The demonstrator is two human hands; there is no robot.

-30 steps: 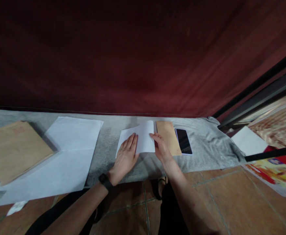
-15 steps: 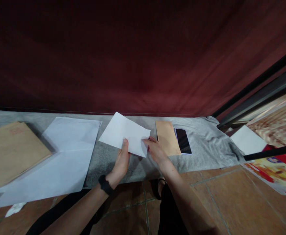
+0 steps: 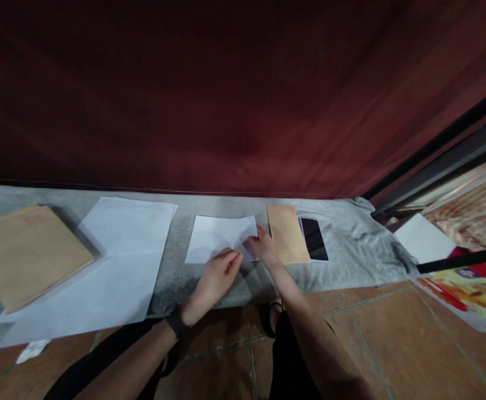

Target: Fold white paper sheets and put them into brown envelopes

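A folded white sheet of paper [image 3: 215, 236] lies on the grey cloth in front of me. At its near edge rests my left hand [image 3: 221, 272], fingers curled together, with nothing visible in them; a dark watch band circles that wrist. My right hand [image 3: 266, 250] holds the paper's right edge, its thumb over the white surface and its fingers partly hidden. Just right of this hand is a tan envelope [image 3: 290, 236], and beside that a dark-screened phone [image 3: 314, 240].
Large white sheets [image 3: 121, 278] lie at the left, under a stack of brown envelopes [image 3: 30, 255], and overhang the front edge. The grey cloth [image 3: 355, 255] covers a narrow ledge before a dark red curtain [image 3: 226, 111]. Black bars [image 3: 455, 144] stand at the right.
The white paper has come down from a tilted hold to lie flat on the cloth, squared up. My left hand has let go of it and curled, moving slightly right.
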